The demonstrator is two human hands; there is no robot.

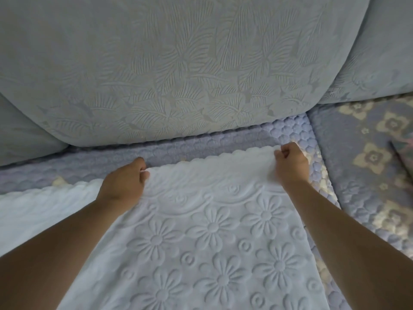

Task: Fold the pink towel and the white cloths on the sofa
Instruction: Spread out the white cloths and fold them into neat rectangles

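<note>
Both the left hand (125, 182) and right hand (290, 163) pinch the white cloth (212, 242) along its far scalloped edge, fingers curled, the rest of the cloth running toward the near side.

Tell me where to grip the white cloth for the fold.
Grip the white cloth at the two far corners of its scalloped edge, coming from the near side, as the left hand and right hand do. It lies flat, so only edges offer purchase.

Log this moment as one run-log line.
left hand: pinches white cloth far edge | right hand: pinches far corner | cloth: spread flat on sofa seat | pink towel: not in view
</note>
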